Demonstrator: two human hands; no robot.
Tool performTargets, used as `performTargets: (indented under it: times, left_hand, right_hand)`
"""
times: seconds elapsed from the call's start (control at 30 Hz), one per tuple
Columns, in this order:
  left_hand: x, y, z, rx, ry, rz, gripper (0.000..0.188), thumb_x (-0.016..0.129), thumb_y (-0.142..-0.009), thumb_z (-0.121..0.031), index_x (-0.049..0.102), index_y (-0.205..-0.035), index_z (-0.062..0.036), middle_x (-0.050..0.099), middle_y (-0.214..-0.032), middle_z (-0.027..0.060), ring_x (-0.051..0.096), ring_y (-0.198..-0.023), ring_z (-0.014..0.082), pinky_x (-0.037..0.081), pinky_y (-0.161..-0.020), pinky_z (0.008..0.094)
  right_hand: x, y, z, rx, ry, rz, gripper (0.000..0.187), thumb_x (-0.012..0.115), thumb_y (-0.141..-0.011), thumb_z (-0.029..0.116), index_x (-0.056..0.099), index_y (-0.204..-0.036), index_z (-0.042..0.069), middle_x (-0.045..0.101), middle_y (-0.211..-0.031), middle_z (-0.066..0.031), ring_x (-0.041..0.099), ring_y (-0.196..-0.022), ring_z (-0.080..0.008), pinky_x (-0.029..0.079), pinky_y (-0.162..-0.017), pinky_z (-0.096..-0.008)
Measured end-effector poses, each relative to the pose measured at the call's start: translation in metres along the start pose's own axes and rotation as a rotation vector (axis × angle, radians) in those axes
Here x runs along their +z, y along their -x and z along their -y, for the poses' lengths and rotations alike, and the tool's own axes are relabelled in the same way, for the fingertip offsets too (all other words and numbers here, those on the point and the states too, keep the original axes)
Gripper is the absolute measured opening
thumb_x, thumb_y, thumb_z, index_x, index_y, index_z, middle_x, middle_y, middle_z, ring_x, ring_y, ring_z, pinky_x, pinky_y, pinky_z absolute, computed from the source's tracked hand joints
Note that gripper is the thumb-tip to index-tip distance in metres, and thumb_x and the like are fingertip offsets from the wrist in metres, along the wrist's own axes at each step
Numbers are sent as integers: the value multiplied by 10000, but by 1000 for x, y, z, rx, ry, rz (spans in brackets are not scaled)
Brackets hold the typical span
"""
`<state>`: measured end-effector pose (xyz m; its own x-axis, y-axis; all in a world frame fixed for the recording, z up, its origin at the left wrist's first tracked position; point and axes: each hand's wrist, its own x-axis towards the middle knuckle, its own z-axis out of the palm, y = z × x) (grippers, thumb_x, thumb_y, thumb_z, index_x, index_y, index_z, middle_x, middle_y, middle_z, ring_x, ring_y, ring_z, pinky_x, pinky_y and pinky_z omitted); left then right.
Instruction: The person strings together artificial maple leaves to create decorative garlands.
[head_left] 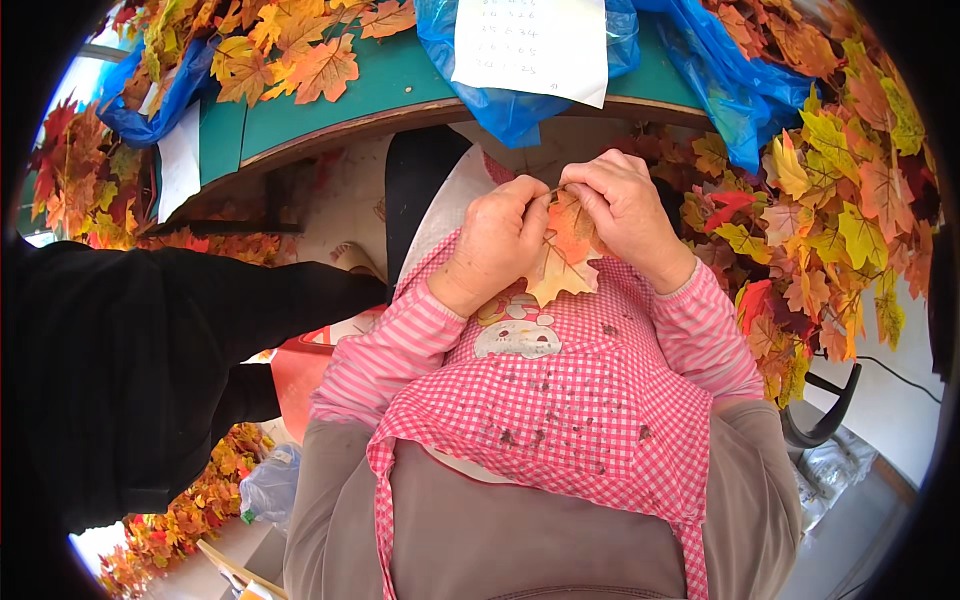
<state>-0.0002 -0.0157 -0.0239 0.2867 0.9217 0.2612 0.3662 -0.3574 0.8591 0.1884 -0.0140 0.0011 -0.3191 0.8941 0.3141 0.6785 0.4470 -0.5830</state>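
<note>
Both my hands meet above my lap, just short of the table edge. Between them hang artificial maple leaves (562, 262), orange on top and pale yellow below. My left hand (497, 235) pinches the stem end between thumb and fingers. Close beside it, my right hand (622, 207) is also closed on the stem, fingertips nearly touching the left ones. The stem itself shows only as a short dark piece between the fingertips. Below the leaves lies my pink checked apron (540, 400), spotted with dark stains.
Ahead is a green table (375, 75) with blue plastic bags (525, 115), a white written sheet (530, 45) and loose autumn leaves (325, 72). Leaf garlands (830, 190) pile up at the right. A person in black (120, 370) is close on my left, by a red stool (295, 385).
</note>
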Motion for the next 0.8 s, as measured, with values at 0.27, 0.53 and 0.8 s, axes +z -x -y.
performTargets:
  times: [0.27, 0.53, 0.8]
  left_hand:
    - [-2, -1, -4, -42, 7, 15, 82, 604, -860, -59, 631, -911, 0, 645, -798, 208, 654, -744, 378, 523, -649, 416]
    - [1, 0, 1, 15, -41, 12, 100, 629, -869, -69, 653, -939, -2, 665, -801, 182, 667, -697, 322, 517, -613, 367]
    - [0, 1, -3, 41, -45, 47, 61, 600, -840, -53, 613, -881, -9, 627, -794, 194, 632, -736, 383, 509, -640, 438]
  right_hand:
    - [-6, -1, -1, 5, 38, -3, 95, 635, -858, 51, 670, -943, 75, 655, -808, -27, 584, -832, -211, 404, -880, -342]
    - [1, 0, -2, -59, 79, 25, 94, 626, -876, 82, 670, -958, 94, 670, -860, -19, 578, -888, -218, 383, -891, -378]
    - [8, 4, 6, -52, 55, -9, 93, 627, -861, 67, 659, -947, 79, 664, -852, -39, 578, -881, -235, 398, -883, -387]
